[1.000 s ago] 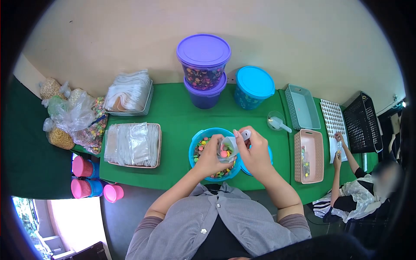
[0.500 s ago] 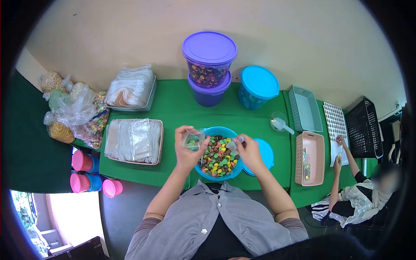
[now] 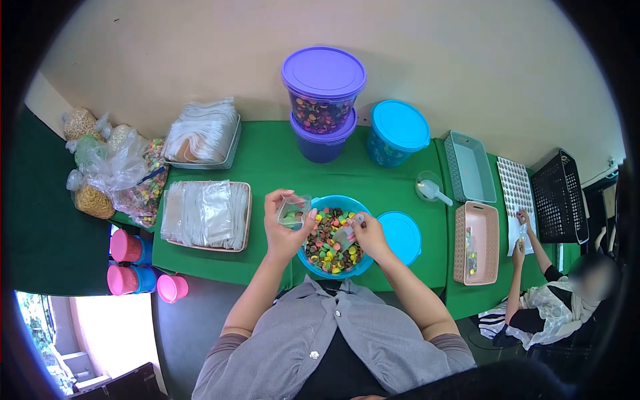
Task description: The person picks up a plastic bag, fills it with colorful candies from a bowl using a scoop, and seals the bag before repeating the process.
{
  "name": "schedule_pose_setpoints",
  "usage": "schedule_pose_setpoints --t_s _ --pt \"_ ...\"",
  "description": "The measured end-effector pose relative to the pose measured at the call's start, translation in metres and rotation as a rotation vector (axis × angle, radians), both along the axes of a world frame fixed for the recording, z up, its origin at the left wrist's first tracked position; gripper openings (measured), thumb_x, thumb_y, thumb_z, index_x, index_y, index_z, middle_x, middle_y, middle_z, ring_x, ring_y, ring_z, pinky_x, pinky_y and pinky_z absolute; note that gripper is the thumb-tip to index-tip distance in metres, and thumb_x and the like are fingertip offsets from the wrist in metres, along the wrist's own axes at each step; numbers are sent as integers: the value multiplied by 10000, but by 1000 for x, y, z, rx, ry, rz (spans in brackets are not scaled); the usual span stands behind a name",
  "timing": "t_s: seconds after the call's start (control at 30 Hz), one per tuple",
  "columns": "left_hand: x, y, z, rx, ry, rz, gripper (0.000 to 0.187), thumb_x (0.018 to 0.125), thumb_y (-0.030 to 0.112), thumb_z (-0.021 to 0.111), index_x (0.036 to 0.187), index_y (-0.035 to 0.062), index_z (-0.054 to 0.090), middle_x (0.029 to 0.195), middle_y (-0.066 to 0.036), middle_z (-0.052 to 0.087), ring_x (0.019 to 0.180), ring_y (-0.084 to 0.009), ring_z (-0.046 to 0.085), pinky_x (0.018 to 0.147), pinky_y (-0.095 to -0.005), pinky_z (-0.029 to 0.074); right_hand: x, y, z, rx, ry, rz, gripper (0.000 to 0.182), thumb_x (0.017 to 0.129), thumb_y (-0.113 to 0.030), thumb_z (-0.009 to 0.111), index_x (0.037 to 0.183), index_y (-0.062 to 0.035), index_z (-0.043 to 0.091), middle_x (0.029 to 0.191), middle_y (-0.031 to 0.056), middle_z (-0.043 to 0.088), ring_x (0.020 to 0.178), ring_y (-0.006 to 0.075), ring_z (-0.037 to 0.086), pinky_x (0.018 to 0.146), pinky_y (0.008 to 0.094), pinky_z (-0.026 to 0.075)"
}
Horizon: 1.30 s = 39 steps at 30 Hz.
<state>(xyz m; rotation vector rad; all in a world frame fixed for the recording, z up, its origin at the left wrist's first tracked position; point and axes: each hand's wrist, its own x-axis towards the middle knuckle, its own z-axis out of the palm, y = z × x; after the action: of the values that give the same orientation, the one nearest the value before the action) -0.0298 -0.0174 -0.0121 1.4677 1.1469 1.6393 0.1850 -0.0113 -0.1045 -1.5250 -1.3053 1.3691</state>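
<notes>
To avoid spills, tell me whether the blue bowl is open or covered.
Open: the coloured pieces inside the blue bowl are visible, and a round blue lid lies beside it.

The bag (image 3: 299,205) over there is thin, clear plastic with a shine to it; the scoop (image 3: 343,235) looks a cloudier, stiffer plastic. The bowl (image 3: 363,265) and the blue lid (image 3: 401,237) are smooth plastic. Matt green cloth (image 3: 280,153) covers the surface (image 3: 413,183). The pink basket (image 3: 485,223) seems patterned plastic, rough to the eye, the top tub (image 3: 324,70) glossy, the shirt (image 3: 280,340) matt cloth.
</notes>
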Motion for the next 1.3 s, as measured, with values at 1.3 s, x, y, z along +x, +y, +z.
schedule_pose_setpoints --t_s 1.3 --pt "18 -13 14 -128 462 -308 641 622 137 803 1166 77 469 1012 -102 567 973 -256 587 858 -356 472 -2 -37 165 521 387 -329 157 974 -159 542 982 -3 524 751 65 570 639 119 575 579 254 475"
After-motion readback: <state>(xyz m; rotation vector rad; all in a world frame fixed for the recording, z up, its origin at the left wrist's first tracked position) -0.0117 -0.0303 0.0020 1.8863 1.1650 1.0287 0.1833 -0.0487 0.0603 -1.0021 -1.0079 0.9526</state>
